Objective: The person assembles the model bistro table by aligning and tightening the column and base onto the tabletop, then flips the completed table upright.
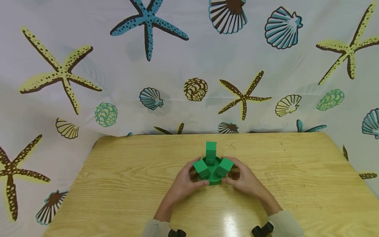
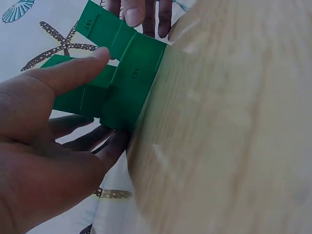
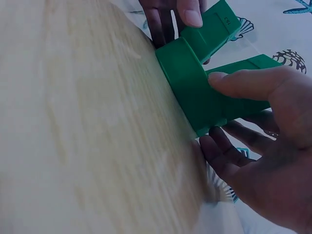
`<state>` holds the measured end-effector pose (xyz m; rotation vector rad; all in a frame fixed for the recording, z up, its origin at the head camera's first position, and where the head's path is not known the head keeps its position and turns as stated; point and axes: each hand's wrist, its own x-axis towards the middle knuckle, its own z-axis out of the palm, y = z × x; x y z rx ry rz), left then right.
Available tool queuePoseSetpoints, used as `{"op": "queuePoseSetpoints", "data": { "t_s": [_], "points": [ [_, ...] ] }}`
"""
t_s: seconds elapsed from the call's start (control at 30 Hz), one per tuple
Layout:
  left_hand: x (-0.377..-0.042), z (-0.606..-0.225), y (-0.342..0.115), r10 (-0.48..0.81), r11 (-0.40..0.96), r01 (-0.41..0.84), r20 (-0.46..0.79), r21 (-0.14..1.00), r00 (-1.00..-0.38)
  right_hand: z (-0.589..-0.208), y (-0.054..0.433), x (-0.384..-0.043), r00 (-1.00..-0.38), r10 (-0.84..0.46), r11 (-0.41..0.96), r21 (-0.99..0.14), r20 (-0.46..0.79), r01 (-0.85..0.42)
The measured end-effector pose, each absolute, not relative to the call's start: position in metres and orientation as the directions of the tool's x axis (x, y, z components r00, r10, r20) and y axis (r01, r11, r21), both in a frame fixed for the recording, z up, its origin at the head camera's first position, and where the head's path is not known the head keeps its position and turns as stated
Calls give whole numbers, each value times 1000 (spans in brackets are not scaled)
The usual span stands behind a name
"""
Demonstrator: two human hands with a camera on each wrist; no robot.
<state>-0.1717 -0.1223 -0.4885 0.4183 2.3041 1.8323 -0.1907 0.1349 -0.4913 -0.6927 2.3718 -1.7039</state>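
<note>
A green round dish-like piece (image 1: 214, 181) sits on the table, with three square-ended green posts standing up from it. One post (image 1: 211, 150) is at the back, and the other two, a left post (image 1: 201, 168) and a right post (image 1: 225, 167), lean outward. My left hand (image 1: 184, 184) grips the left side, thumb at the front of the rim and fingers round behind. From the right, my right hand (image 1: 248, 180) holds it the same way. In the left wrist view small raised digits mark the green wall (image 2: 134, 80). The far fingertips are partly hidden behind the posts.
The pale wooden table (image 1: 133, 177) runs out to both sides of the hands. Behind it hangs a white cloth (image 1: 177, 69) printed with starfish and shells, which also borders the table's left and right edges. Dark bands (image 1: 263, 229) sit at both wrists.
</note>
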Motion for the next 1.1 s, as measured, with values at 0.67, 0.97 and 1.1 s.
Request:
{"op": "queuePoseSetpoints", "data": {
  "t_s": [0.67, 0.97, 1.1],
  "points": [
    [-169, -472, -122, 226, 271, 148, 86, 951, -970, -480, 135, -185, -890, -427, 330, -888, 162, -320],
    [-168, -445, -117, 147, 155, 230, 207, 961, -967, -451, 138, -184, -870, -398, 196, -900, 289, -389],
    [-165, -439, -114, 131, 131, 216, 199, 967, -971, -445, 140, -184, -856, -378, 185, -877, 352, -443]
  ]
}}
